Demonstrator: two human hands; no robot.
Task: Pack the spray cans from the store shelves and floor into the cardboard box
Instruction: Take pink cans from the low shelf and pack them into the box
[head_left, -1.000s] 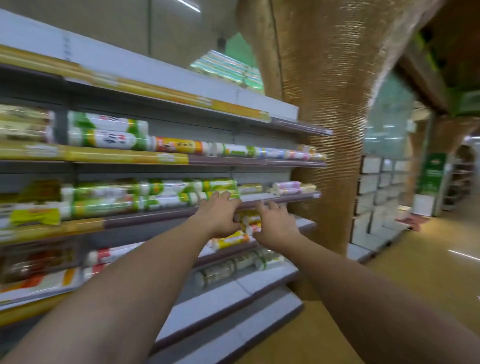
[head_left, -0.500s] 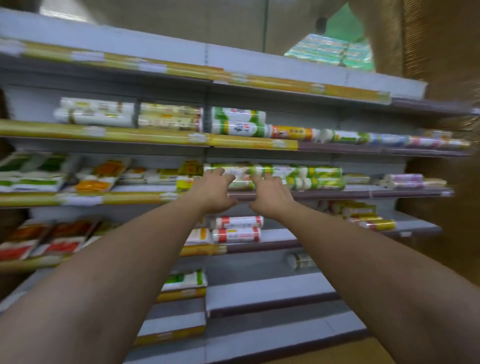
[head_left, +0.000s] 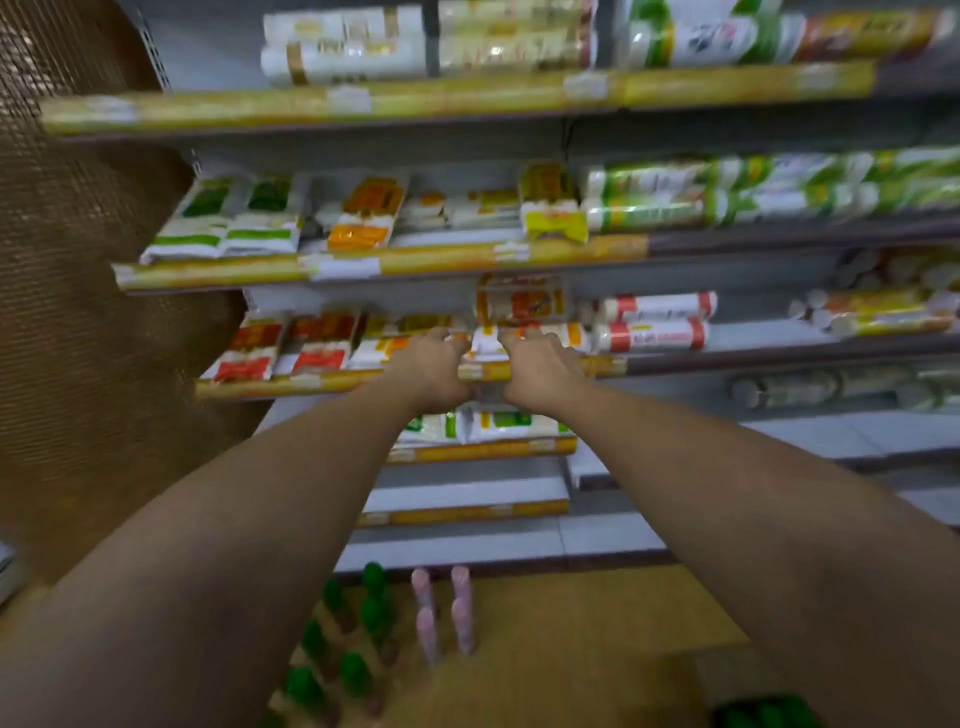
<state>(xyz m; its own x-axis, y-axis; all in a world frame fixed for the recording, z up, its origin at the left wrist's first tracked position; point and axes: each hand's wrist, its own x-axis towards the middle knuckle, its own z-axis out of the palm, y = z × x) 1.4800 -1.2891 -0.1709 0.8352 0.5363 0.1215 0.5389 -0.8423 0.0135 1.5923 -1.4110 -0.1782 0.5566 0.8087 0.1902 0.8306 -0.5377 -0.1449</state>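
Several upright spray cans stand on the tan floor below me: green-capped cans and pink cans. More cans lie on their sides on the shelves, red-and-white cans to the right of my hands and green-and-white cans one shelf up. My left hand and my right hand reach forward side by side, palms down, at the edge of the third shelf. Both hold nothing. I cannot make out a cardboard box.
Flat packets in red, orange and green fill the left part of the shelves. A brown woven pillar stands at the left end. White lower shelves step out toward the floor. The picture is blurred by motion.
My view has swung left and down along the shelves; the pillar is now on the left and the floor cans have come into sight. My hands stay outstretched and have dropped one shelf.
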